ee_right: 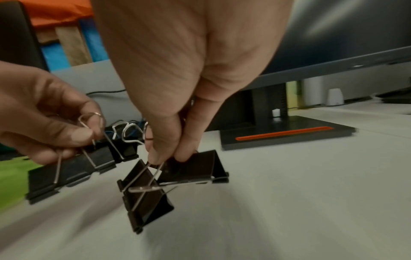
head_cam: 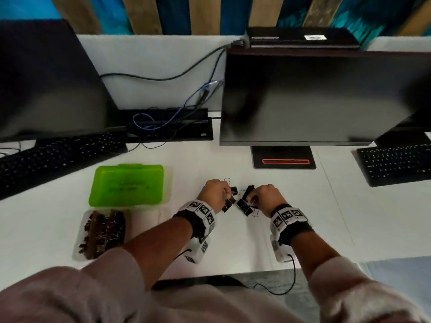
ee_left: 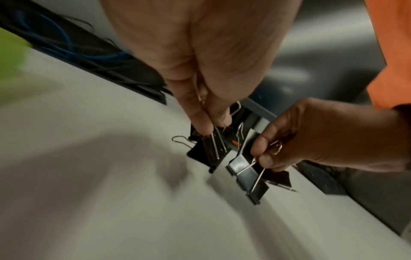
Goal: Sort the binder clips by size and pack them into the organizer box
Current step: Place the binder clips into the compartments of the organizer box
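Several black binder clips lie clustered mid-desk. My left hand (head_cam: pixel 227 194) (ee_left: pixel 211 126) pinches the wire handles of one large clip (ee_left: pixel 211 154) (ee_right: pixel 66 170), held low over the white desk. My right hand (head_cam: pixel 253 200) (ee_right: pixel 169 158) pinches the wire handles of another large clip (ee_right: pixel 144 198) (ee_left: pixel 246 174), which hangs tilted. A third large clip (ee_right: pixel 195 168) sits just behind it, and smaller clips (ee_right: pixel 126 147) lie between the hands. The clear organizer box (head_cam: pixel 81 234), partly filled with clips, stands at the front left, with its green lid (head_cam: pixel 127 185) behind it.
A monitor (head_cam: pixel 314 96) with its base (head_cam: pixel 283 157) stands right behind the clips. Another monitor (head_cam: pixel 46 85) and a keyboard (head_cam: pixel 58 157) are at the left, a second keyboard (head_cam: pixel 396 162) at the right. A cable tray (head_cam: pixel 168 124) runs along the back.
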Demonstrator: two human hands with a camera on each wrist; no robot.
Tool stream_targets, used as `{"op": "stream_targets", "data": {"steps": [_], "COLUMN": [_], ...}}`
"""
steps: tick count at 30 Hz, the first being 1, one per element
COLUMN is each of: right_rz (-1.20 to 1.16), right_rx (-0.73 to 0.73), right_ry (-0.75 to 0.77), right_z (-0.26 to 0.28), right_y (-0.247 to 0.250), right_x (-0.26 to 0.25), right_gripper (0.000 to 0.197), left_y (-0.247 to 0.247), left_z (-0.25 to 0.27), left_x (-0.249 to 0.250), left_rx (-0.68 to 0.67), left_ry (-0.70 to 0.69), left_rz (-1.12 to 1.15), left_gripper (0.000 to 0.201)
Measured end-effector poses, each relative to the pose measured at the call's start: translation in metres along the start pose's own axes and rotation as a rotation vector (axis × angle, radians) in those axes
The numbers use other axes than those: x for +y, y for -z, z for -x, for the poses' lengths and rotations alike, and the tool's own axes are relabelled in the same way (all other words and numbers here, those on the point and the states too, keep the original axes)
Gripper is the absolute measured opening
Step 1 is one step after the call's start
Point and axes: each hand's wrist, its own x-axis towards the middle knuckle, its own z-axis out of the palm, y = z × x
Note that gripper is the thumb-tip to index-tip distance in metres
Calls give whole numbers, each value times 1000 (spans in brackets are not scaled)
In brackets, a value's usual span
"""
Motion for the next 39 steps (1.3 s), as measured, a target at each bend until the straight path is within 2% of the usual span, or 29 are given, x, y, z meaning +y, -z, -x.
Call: {"op": "stream_targets", "data": {"steps": [6, 10, 17, 21, 24, 31, 35, 39], "right_rz": [-15, -16, 119, 233, 258, 111, 30, 7], "right_rx": [-9, -47, -182, -285, -310, -280, -304, -331], "right_ry": [205, 376, 537, 558, 557, 558, 522, 513], "right_z": [-34, -41, -45, -44, -41, -33, -37, -40], "right_y": [-3, -19, -53, -63, -71, -85, -88, -89], "right_x": [-95, -170, -244, -265, -276, -273, -269, -269], "right_gripper": [17, 17, 22, 22, 22, 14, 8, 20], "left_y": [80, 113, 114, 104, 104, 106, 111, 122], "left_z": [60, 109, 170, 183, 184, 184, 187, 184], "left_x": [-47, -76, -113, -116, -119, -122, -126, -129], "left_rx": [248, 385, 412, 406, 419, 378, 344, 382], "left_ry": [128, 206, 304, 368, 388, 378, 352, 326], "left_rz": [23, 59, 178, 192, 173, 145, 79, 25], "left_gripper": [10, 8, 13, 6, 8, 30, 26, 21]}}
